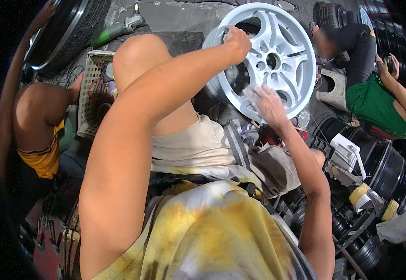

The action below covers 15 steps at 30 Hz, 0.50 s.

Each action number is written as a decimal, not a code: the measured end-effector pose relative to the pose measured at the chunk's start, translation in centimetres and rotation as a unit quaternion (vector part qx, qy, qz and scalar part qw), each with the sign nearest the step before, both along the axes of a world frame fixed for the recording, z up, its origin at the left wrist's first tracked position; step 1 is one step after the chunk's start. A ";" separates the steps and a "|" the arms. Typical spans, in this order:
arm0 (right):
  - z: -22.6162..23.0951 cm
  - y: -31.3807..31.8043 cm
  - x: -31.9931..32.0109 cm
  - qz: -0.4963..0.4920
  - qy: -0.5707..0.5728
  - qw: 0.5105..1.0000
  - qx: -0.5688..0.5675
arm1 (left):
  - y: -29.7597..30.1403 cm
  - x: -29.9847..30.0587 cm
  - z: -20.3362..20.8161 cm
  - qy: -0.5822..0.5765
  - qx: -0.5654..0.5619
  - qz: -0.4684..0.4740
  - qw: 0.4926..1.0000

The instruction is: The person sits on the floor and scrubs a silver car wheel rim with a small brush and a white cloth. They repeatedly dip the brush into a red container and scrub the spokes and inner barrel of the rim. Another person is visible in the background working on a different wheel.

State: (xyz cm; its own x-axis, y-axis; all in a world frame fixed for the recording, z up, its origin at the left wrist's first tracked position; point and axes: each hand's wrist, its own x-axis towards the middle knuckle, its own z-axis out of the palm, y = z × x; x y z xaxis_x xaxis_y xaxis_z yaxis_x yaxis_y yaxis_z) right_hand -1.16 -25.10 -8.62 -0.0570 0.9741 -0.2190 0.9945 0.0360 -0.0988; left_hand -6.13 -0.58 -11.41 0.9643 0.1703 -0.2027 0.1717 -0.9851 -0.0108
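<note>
A silver-white alloy wheel (pixel 274 60) with several forked spokes stands in front of me, tilted toward my knees. My left hand (pixel 238 45) is closed on the upper left edge of its rim, fingers bent over it. Against the wheel's lower left rim lies my right hand (pixel 270 106), its fingers smeared by motion. Something pale grey shows at those fingertips; whether it is a thin sheet or dust on the skin, I cannot make out.
A green angle grinder (pixel 116 31) lies at the far left near a tyre (pixel 72 42). Beside my left knee is a cream plastic crate (pixel 89 100). One person (pixel 380 93) in green sits at right; another person's leg (pixel 42 116) shows at left. Dark rims (pixel 389 168) stack at right.
</note>
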 end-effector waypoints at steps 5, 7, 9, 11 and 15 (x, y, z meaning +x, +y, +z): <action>0.0 2.2 2.4 0.060 -0.013 0.994 -0.095 | -0.2 -0.3 -0.2 -0.024 0.009 -0.010 1.000; 1.6 4.4 2.6 0.071 -0.072 0.990 -0.103 | 0.5 -0.4 -0.8 -0.028 -0.042 0.002 0.999; -2.3 0.1 1.7 0.040 0.033 0.997 -0.056 | 0.4 0.1 -1.8 -0.063 -0.090 -0.011 0.994; -3.1 -0.4 1.3 0.034 0.082 0.995 -0.040 | 0.7 0.2 -2.2 -0.085 -0.129 -0.011 0.988; 2.1 3.7 1.7 -0.033 0.005 0.988 -0.153 | 0.9 0.6 -1.2 -0.108 -0.208 -0.020 0.972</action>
